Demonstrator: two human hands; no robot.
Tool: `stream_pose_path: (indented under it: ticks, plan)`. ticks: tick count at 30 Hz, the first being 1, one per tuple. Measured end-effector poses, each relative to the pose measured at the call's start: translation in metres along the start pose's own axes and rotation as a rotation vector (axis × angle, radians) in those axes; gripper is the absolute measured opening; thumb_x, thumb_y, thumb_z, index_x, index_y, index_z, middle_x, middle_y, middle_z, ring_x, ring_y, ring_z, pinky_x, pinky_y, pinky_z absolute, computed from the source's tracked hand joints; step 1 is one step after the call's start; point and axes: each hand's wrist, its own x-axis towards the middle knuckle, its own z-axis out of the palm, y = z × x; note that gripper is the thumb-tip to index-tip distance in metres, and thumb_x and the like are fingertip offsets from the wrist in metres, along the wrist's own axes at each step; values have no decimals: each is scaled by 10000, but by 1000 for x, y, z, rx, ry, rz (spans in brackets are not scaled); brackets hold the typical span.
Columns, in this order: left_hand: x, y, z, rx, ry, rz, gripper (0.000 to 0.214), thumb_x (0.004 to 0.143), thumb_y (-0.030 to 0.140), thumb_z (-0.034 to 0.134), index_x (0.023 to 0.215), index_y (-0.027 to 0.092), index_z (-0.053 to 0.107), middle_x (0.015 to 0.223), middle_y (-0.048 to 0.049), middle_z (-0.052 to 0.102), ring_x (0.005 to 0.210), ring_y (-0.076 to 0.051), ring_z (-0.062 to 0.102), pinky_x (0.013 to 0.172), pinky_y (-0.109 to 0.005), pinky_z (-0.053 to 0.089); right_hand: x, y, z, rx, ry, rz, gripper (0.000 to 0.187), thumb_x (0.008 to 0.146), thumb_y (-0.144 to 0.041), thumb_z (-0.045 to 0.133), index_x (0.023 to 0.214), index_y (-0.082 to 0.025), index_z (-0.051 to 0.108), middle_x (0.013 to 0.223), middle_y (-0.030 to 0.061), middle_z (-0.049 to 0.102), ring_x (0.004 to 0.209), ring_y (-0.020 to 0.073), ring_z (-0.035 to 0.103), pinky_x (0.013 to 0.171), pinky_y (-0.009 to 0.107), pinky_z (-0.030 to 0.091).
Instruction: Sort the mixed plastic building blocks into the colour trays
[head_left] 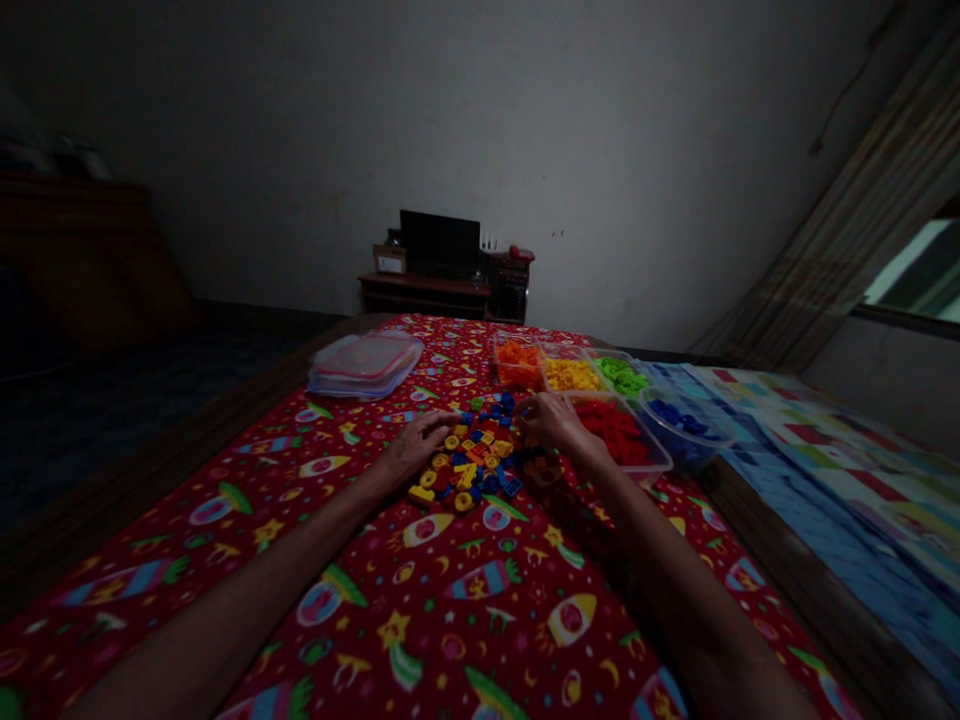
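Observation:
A loose pile of small plastic building pieces (480,465), mostly yellow and blue with some orange and red, lies on the red patterned cloth (450,620). My left hand (416,442) rests at the pile's left edge, its fingers stretched towards the pieces and nothing visible in them. Over the right edge of the pile is my right hand (553,420), with fingers bent down and drawn together. Whatever lies between those fingertips is hidden in the dim light. Beside this hand stands a clear box of red pieces (611,432).
Behind it are clear boxes of orange pieces (519,365), yellow pieces (572,375) and green pieces (621,376). A round tub of blue pieces (686,425) stands at the right. Stacked clear lids (366,362) lie at the left. A monitor (440,242) stands by the wall.

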Motion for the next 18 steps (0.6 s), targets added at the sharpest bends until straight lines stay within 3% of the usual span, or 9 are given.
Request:
stream_pose_path:
  ticks: [3,6,10,18]
  plan:
    - [-1,0,0,-59,-21,-14,411,729,405,489,1030,175,649,1090,-89,671,1003,-245,618,883,-378,495,-4,-6,-4,9,-22,-49,247,782,-177,578,991,-183,711,859,71,694,801,183,619,671,238,389]
    - [-1,0,3,-129,-42,-26,418,704,395,532,1038,166,635,1076,-95,655,994,-244,620,877,-390,504,-7,-16,1,29,-138,-169,298,771,-231,632,1066,-216,676,861,54,690,761,167,606,620,227,373]
    - [-1,-3,8,-122,22,-10,370,676,370,583,981,171,651,1043,-81,616,1007,-229,598,896,-393,498,-8,-23,14,-67,-231,-233,218,764,-216,635,973,-216,697,854,61,679,739,161,586,591,228,352]
    - [3,-10,10,-67,97,-37,291,636,303,633,894,180,686,792,-21,603,786,-184,604,793,-357,516,-8,-15,10,47,10,-200,289,777,-139,551,1046,-129,654,892,76,656,796,159,566,698,237,389]
